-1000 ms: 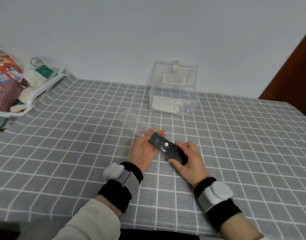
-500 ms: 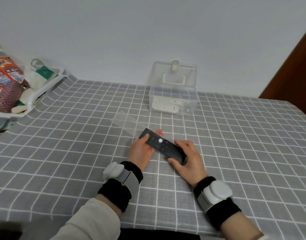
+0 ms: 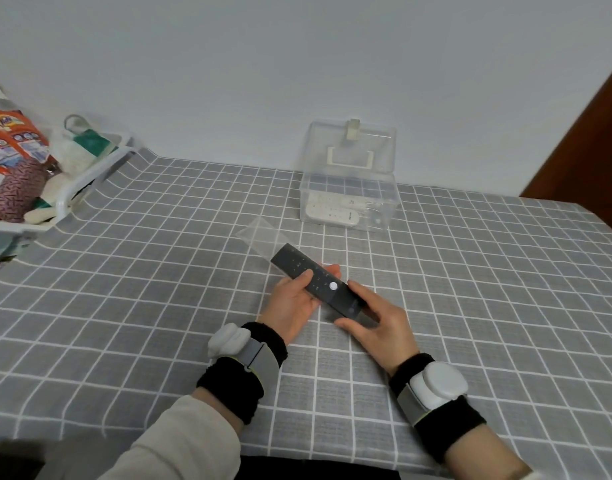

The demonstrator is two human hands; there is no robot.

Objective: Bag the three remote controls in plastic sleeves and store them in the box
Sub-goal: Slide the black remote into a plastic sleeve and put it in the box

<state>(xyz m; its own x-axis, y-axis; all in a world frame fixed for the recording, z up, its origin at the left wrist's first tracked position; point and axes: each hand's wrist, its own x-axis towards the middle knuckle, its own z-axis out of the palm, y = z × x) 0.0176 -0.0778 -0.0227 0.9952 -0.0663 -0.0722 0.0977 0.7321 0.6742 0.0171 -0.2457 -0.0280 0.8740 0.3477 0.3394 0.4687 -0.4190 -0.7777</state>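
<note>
A black remote control [image 3: 318,284] lies slanted between both hands, its far end inside a clear plastic sleeve [image 3: 261,235] that stretches toward the upper left. My left hand [image 3: 294,303] holds the sleeve's mouth, thumb on top of the remote. My right hand [image 3: 377,320] grips the remote's near end. Behind them a clear plastic box [image 3: 349,202] stands with its lid upright; a white remote [image 3: 332,213] lies inside, and others in the box are hard to make out.
A white basket [image 3: 72,188] with packets and cloths sits at the table's far left edge. The grey checked tablecloth [image 3: 159,289] covers the table. A brown door [image 3: 588,147] stands at the right.
The black remote has slid up and to the left, farther into the sleeve. My right hand followed it; my left hand stayed at the sleeve's mouth.
</note>
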